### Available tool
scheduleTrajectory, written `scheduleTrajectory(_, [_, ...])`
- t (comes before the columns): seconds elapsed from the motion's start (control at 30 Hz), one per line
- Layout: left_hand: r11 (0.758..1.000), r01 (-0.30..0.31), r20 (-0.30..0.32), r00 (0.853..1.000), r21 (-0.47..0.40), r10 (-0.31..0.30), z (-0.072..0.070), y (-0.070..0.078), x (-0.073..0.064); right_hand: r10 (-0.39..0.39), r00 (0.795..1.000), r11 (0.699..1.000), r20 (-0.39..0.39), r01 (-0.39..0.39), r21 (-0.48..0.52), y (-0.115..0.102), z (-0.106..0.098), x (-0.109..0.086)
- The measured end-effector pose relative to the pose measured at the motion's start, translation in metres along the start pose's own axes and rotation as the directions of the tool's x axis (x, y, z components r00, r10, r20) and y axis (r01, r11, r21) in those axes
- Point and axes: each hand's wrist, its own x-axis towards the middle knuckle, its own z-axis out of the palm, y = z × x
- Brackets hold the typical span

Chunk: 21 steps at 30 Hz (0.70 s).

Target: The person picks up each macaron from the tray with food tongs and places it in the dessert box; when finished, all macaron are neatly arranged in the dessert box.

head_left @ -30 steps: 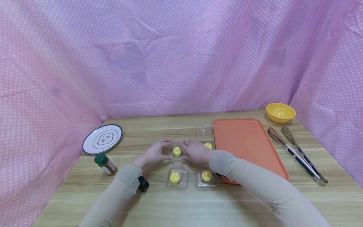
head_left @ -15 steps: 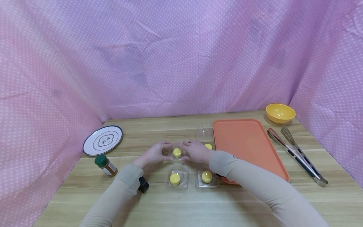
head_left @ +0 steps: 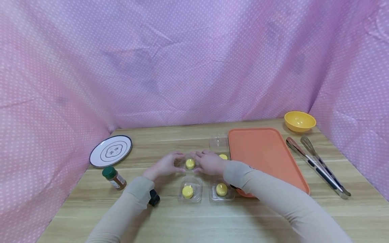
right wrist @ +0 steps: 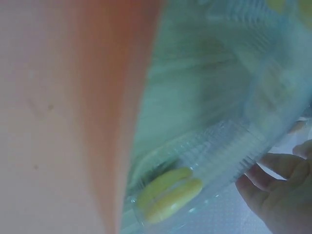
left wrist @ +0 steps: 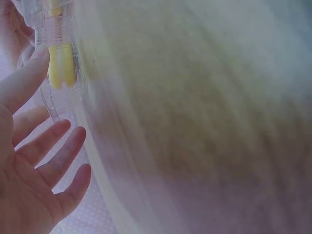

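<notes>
In the head view, a yellow macaron (head_left: 190,164) sits in a clear plastic box between my two hands. My left hand (head_left: 165,164) holds the box's left side, thumb near and forefinger far; the left wrist view shows its thumb (left wrist: 29,73) against the box, other fingers loosely spread. My right hand (head_left: 211,163) holds the opposite side, its grip partly hidden. Nearer me are two more boxed macarons, one at left (head_left: 187,191) and one at right (head_left: 221,189). Another macaron (head_left: 223,157) shows behind my right hand, with a clear lid (head_left: 218,142) beyond it.
An orange tray (head_left: 267,155) lies right of the boxes. Two pairs of tongs (head_left: 319,167) and a yellow bowl (head_left: 300,121) are farther right. At left are a white plate (head_left: 110,151) and a green-capped spice jar (head_left: 114,178). A pink dotted curtain (head_left: 188,60) surrounds the table.
Both hands stay around the middle box with almost no movement. The whole head view has shifted down very slightly.
</notes>
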Motion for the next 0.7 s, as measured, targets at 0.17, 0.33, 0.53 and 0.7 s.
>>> scheduleTrajectory(0.17, [1.000, 0.010, -0.005, 1.000, -0.009, -0.010, -0.001, 0.001, 0.000, -0.008, 1.000, 1.000, -0.010, 0.008, -0.001, 0.001, -0.002, -0.001])
scheduleTrajectory(0.33, [1.000, 0.025, -0.002, 1.000, 0.002, -0.025, 0.000, 0.001, 0.000, -0.004, 1.000, 1.000, 0.003, 0.004, 0.023, 0.004, -0.001, 0.001])
scheduleTrajectory(0.53, [1.000, 0.026, 0.004, 1.000, -0.018, -0.026, 0.001, 0.001, -0.001, -0.028, 0.999, 0.997, -0.036, 0.031, 0.064, 0.009, 0.000, 0.002])
scheduleTrajectory(0.7, [0.999, 0.004, 0.006, 1.000, -0.032, -0.003, 0.000, 0.001, -0.003, -0.028, 0.996, 0.996, -0.086, 0.034, 0.079, 0.015, -0.011, 0.000])
